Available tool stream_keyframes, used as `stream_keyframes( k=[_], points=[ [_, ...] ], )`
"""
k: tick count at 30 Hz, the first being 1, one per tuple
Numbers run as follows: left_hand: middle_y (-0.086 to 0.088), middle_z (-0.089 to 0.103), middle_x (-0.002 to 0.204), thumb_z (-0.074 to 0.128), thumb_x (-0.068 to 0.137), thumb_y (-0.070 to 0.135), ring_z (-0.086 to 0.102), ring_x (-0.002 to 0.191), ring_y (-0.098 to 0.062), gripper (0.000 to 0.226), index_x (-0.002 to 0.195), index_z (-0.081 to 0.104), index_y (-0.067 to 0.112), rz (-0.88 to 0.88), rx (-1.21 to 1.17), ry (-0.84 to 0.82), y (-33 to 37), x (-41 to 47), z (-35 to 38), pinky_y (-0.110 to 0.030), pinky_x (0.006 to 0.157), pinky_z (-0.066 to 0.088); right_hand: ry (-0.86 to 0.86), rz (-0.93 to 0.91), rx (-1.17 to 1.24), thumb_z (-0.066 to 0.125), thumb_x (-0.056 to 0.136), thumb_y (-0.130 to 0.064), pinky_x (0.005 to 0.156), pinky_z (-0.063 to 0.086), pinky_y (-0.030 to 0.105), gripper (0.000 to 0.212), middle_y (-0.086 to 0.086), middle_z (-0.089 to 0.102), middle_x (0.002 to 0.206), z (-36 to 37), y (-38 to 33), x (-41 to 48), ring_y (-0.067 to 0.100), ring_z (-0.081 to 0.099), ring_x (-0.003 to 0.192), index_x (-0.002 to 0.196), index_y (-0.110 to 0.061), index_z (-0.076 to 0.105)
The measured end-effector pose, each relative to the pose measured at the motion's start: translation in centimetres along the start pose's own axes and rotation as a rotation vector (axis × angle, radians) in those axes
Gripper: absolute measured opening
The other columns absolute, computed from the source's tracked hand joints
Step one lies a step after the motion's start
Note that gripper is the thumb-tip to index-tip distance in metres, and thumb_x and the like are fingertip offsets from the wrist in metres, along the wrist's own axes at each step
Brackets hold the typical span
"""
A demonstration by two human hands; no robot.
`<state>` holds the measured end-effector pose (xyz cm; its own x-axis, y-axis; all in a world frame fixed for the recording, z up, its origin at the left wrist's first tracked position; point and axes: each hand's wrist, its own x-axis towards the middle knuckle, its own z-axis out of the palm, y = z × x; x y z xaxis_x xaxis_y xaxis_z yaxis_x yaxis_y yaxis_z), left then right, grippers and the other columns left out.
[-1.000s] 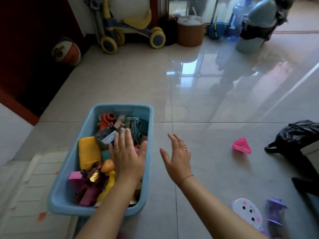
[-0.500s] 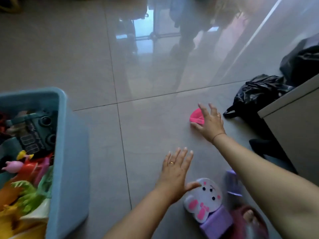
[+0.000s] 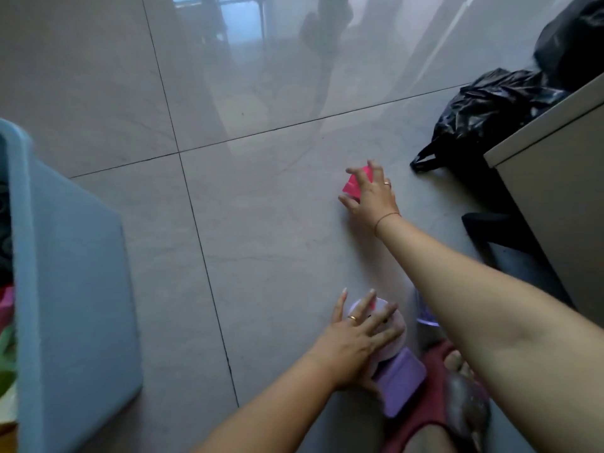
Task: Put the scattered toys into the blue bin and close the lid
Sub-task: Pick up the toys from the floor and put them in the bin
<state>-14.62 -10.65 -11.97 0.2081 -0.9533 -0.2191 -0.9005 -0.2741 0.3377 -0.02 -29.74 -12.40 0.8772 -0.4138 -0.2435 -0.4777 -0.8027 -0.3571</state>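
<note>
The blue bin (image 3: 75,289) stands at the left edge, with coloured toys showing inside it. My right hand (image 3: 371,196) reaches far out over the floor, its fingers curled round a pink toy (image 3: 353,184). Close to me, my left hand (image 3: 354,338) lies over the round head of a white rabbit toy (image 3: 397,325) with a purple base (image 3: 403,384). Its fingers are spread on top and its thumb is against the near side. A purple toy (image 3: 425,317) sits partly hidden behind my right forearm. The bin's lid is not in view.
A black plastic bag (image 3: 483,119) lies at the right beside a beige cabinet (image 3: 555,191). A foot in a red slipper (image 3: 457,387) is at the bottom right. Bare grey floor tiles (image 3: 261,207) stretch between the bin and my hands.
The view swung right and down, away from the bin. My right hand closed round the pink toy. My left hand came down onto the rabbit toy.
</note>
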Motion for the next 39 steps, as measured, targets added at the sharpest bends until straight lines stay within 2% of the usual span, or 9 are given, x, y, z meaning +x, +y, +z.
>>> stream_keyframes(
  k=[6,10,12,18,21,26,30,36,39],
  points=[
    [0.003,0.036,0.15,0.033,0.058,0.084,0.038,0.133,-0.035,0.098,0.142,0.033,0.034,-0.258,-0.008,0.019,-4.5,-2.4,-0.6,-0.067,0.094,0.036,-0.055,-0.036,0.057,0.06,0.087,-0.026,0.108,0.03,0.042,0.047,0.013,0.018,0.15,0.5,1.0,-3.1,0.044,0.034,0.126,0.133,-0.026,0.047],
    [-0.005,0.023,0.154,0.048,0.043,0.086,0.023,0.139,-0.034,0.119,0.144,0.031,0.025,-0.487,-0.059,-0.016,-6.7,-5.1,-1.5,-0.065,0.105,0.021,-0.095,-0.021,0.08,0.065,0.084,-0.026,0.102,0.039,0.044,0.047,0.013,0.024,0.147,-0.1,0.8,-5.4,0.043,0.041,0.123,0.128,-0.023,0.051],
    [-0.006,0.01,0.157,0.061,0.053,0.074,0.013,0.142,-0.037,0.114,0.147,0.02,0.024,-0.512,-0.072,-0.04,-7.1,-5.9,-2.3,-0.059,0.11,0.012,-0.078,-0.016,0.091,0.066,0.083,-0.026,0.1,0.04,0.043,0.047,0.014,0.026,0.145,-0.3,-0.2,-7.0,0.043,0.044,0.122,0.128,-0.022,0.051],
    [-0.007,0.003,0.153,0.064,0.065,0.056,0.011,0.138,-0.034,0.106,0.147,0.003,0.025,-0.747,-0.335,0.097,-5.8,-9.5,-4.1,-0.037,0.114,0.014,-0.014,-0.042,0.24,0.067,0.082,-0.027,0.096,0.044,0.039,0.044,0.013,0.035,0.136,-0.8,-5.3,-12.0,0.036,0.05,0.115,0.124,-0.023,0.053],
    [-0.006,0.002,0.154,0.062,0.061,0.062,0.008,0.141,-0.031,0.113,0.148,-0.002,0.027,-0.793,-0.333,0.284,-4.8,-12.7,-5.8,-0.035,0.115,0.01,0.051,-0.064,0.34,0.068,0.083,-0.025,0.094,0.042,0.031,0.044,0.012,0.039,0.13,-2.2,-8.4,-13.8,0.031,0.053,0.11,0.124,-0.021,0.053],
    [-0.003,0.004,0.151,0.072,0.059,0.058,0.012,0.136,-0.026,0.118,0.147,0.0,0.028,-0.811,-0.285,0.739,-3.7,-18.8,-14.4,-0.035,0.109,0.022,0.152,-0.192,0.494,0.065,0.086,-0.025,0.091,0.039,0.026,0.045,0.012,0.038,0.131,-5.5,-16.4,-16.2,0.026,0.051,0.11,0.127,-0.019,0.05],
    [-0.002,0.003,0.152,0.079,0.059,0.054,0.012,0.139,-0.026,0.121,0.147,0.001,0.028,-0.97,-0.176,0.962,-6.3,-26.4,-20.3,-0.034,0.111,0.018,0.162,-0.381,0.564,0.062,0.087,-0.029,0.094,0.046,0.035,0.046,0.012,0.038,0.133,-6.5,-25.2,-18.7,0.024,0.05,0.111,0.131,-0.022,0.047],
    [-0.012,0.01,0.152,0.08,0.057,0.055,0.017,0.134,-0.035,0.12,0.147,0.01,0.02,-1.353,-0.058,0.892,-13.4,-37.6,-22.5,-0.045,0.108,0.029,0.017,-0.715,0.361,0.049,0.091,-0.036,0.087,0.054,0.044,0.05,0.008,0.021,0.148,-2.9,-36.8,-22.7,0.031,0.049,0.117,0.138,-0.028,0.035],
    [-0.011,0.009,0.153,0.081,0.059,0.051,0.014,0.136,-0.036,0.117,0.147,0.01,0.021,-1.361,-0.046,0.799,-17.4,-39.4,-22.4,-0.045,0.107,0.029,-0.014,-0.7,0.137,0.049,0.094,-0.033,0.108,0.035,0.051,0.053,0.008,0.01,0.155,-0.5,-39.1,-21.3,0.034,0.03,0.136,0.142,-0.031,0.027]
  ],
)
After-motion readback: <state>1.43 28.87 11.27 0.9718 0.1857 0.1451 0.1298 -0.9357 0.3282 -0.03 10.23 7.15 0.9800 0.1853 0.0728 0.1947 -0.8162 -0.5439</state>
